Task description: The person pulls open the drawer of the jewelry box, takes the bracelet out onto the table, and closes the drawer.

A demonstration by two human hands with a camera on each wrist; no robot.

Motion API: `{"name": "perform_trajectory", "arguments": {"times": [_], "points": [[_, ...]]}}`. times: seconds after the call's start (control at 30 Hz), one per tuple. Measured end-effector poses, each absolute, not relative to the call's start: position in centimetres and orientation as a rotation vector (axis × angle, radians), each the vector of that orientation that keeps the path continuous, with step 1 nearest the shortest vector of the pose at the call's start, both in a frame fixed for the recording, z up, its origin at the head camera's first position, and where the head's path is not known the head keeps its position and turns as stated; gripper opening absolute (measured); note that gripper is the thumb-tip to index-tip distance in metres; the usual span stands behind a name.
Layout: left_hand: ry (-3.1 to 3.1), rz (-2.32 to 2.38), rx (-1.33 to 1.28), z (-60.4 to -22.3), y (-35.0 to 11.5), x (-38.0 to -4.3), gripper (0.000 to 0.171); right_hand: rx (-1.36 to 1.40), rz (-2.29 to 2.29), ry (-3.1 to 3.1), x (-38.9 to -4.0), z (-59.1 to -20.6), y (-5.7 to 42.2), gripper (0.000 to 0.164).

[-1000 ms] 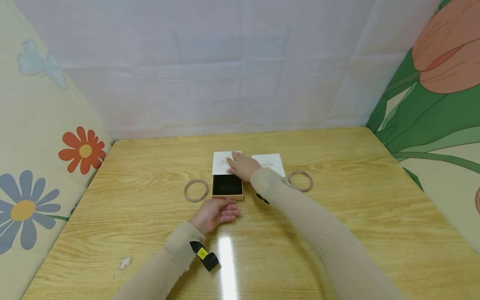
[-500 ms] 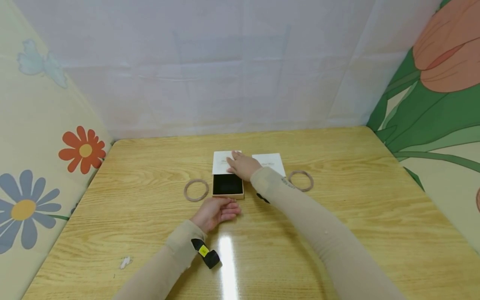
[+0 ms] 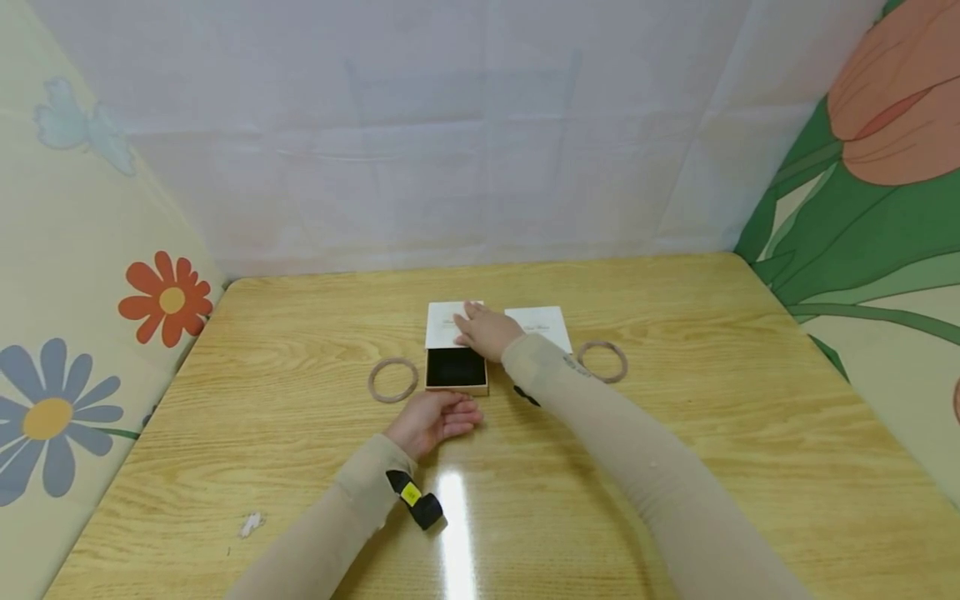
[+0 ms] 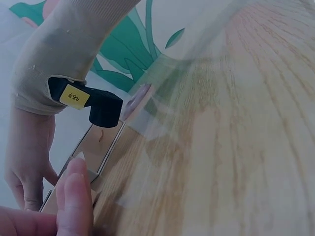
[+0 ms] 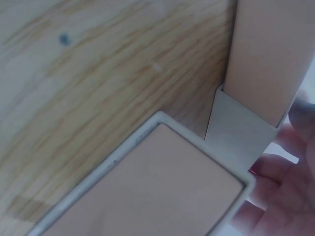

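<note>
A small box with a printed white top (image 3: 441, 325) lies near the table's middle, its black-lined tray (image 3: 456, 367) sticking out at the front. My right hand (image 3: 489, 332) rests on the white top with its fingers spread over it. At the tray's front edge, my left hand (image 3: 435, 420) lies with palm turned up and fingers loosely extended, the thumb side against that edge. The right wrist view shows the pinkish side of the box (image 5: 270, 54) with right-hand fingers (image 5: 275, 172) beside it. In the left wrist view, left-hand fingers (image 4: 76, 196) are near the box front.
A second white-topped box (image 3: 542, 322) is partly covered by the right sleeve. Two pinkish rings lie on the wooden table (image 3: 300, 333), a left ring (image 3: 390, 400) and a right ring (image 3: 602, 343). A white mark (image 3: 251, 524) shows at front left.
My left hand has moved slightly away from me, and the tray's front edge has shifted back with it, toward the white top. The right hand has stayed nearly still.
</note>
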State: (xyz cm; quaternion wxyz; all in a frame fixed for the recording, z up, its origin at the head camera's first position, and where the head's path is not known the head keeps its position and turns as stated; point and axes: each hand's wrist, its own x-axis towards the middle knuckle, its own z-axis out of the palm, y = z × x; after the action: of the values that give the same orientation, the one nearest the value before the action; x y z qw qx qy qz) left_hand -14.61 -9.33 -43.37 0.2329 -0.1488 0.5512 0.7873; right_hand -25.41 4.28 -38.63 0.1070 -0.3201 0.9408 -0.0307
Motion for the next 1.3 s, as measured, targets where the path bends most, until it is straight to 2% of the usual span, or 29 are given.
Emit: {"name": "perform_trajectory", "arguments": {"times": [1.3], "points": [[1.487, 2.178, -0.444, -43.1, -9.2, -16.1, 0.019, -0.956, -0.084, 2.773, -25.6, -38.7, 4.2, 0.053]]}}
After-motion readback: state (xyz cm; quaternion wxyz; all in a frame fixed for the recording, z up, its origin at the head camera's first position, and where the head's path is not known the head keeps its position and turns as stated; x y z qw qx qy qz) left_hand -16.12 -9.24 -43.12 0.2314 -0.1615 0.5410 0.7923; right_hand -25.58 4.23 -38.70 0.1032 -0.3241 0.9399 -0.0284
